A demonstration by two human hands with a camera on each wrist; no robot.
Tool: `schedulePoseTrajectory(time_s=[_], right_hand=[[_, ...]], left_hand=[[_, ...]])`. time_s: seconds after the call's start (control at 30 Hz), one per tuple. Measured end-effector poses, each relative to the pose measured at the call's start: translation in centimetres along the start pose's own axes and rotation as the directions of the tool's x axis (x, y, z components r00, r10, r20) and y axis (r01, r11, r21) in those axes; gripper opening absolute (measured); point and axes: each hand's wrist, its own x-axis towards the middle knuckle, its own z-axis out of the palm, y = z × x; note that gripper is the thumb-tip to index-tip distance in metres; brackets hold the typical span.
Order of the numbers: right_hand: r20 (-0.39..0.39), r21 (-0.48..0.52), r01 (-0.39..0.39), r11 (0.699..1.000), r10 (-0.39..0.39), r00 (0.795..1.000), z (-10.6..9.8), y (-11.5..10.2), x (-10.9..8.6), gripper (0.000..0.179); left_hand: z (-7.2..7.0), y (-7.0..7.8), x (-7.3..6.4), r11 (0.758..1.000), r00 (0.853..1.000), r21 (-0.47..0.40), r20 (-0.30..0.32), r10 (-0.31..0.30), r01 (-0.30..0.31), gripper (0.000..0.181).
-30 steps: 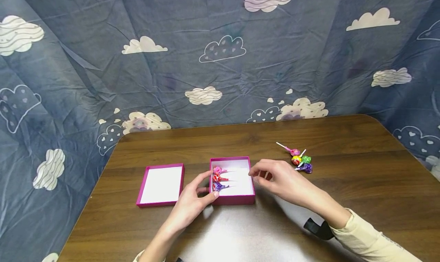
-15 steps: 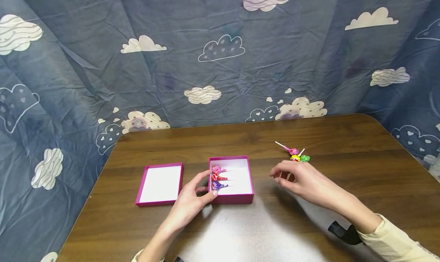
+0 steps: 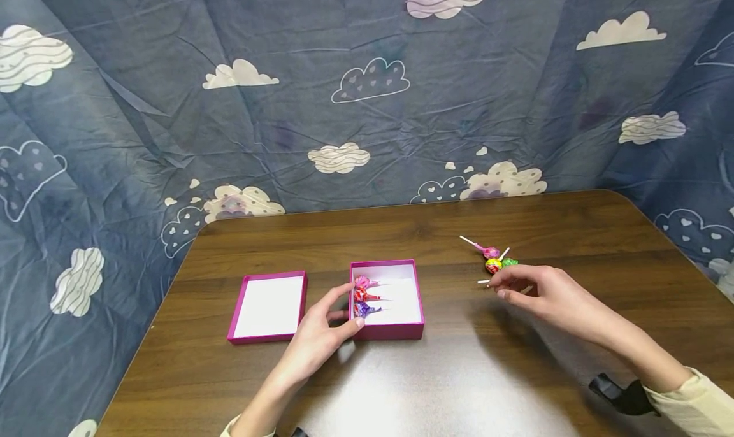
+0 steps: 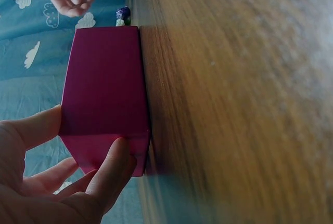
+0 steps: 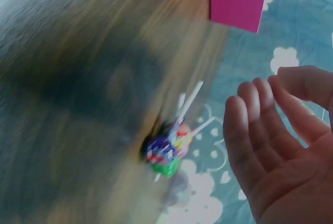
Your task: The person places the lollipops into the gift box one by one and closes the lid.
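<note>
My left hand (image 3: 314, 340) holds the left end of a magenta box (image 3: 392, 333), thumb at the near corner and fingers along the side, as the left wrist view also shows. Inside, at the box's left, lie a pink lollipop (image 3: 362, 282), a red lollipop (image 3: 361, 295) and a purple lollipop (image 3: 361, 309), sticks pointing right. My right hand (image 3: 553, 293), loosely bent and holding nothing, hovers by a small pile of lollipops: pink (image 3: 490, 252), yellow-and-red (image 3: 493, 267) and green (image 3: 510, 262). A purple lollipop (image 5: 160, 150) there is hidden behind the hand in the head view, except its white stick (image 3: 483, 282).
A shallow magenta lid (image 3: 269, 309) with a white inside lies left of the box on the brown wooden table (image 3: 436, 379). Behind the table hangs a blue cloth (image 3: 287, 131) with cloud prints.
My right hand has moved from the box's right edge rightward to the lollipop pile, now covering the purple lollipop's head. The left hand stays on the box.
</note>
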Motion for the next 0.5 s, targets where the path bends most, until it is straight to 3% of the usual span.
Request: schedulePoseTrajectory(time_s=[0.33, 0.5], right_hand=[[0.033, 0.137, -0.141, 0.980, 0.138, 0.990, -1.0, 2.7, -1.0, 0.013], [0.081, 0.264, -0.225, 0.938, 0.211, 0.974, -1.1, 4.0, -1.2, 0.022]], left_hand=[[0.0, 0.0, 0.0, 1.000, 1.000, 0.016, -0.001, -0.002, 0.002, 0.064], [0.0, 0.0, 0.1, 1.000, 1.000, 0.018, -0.002, -0.003, 0.003, 0.063]])
